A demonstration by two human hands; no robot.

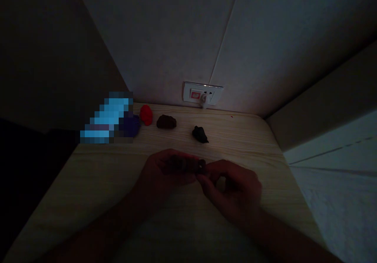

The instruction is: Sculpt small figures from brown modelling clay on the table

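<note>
My left hand (165, 168) is closed around a dark, lumpy modelled piece (188, 164) that looks like modelling clay. Its right end shows a small round part with a pale spot. There my right hand (232, 184) pinches it between thumb and forefinger. Dim light hides the piece's finer shape. Beyond the hands lies a black lump of clay (200, 134) with a pointed end. Further left are a brown lump (166, 122), a red lump (146, 114) and a dark blue lump (131, 125).
A lit, blurred-out screen (107, 117) stands at the table's left edge, beside the blue lump. The light wooden table (235, 137) meets a wall holding a socket plate (203, 93) with a plug in it. A pale panel (324, 109) rises on the right.
</note>
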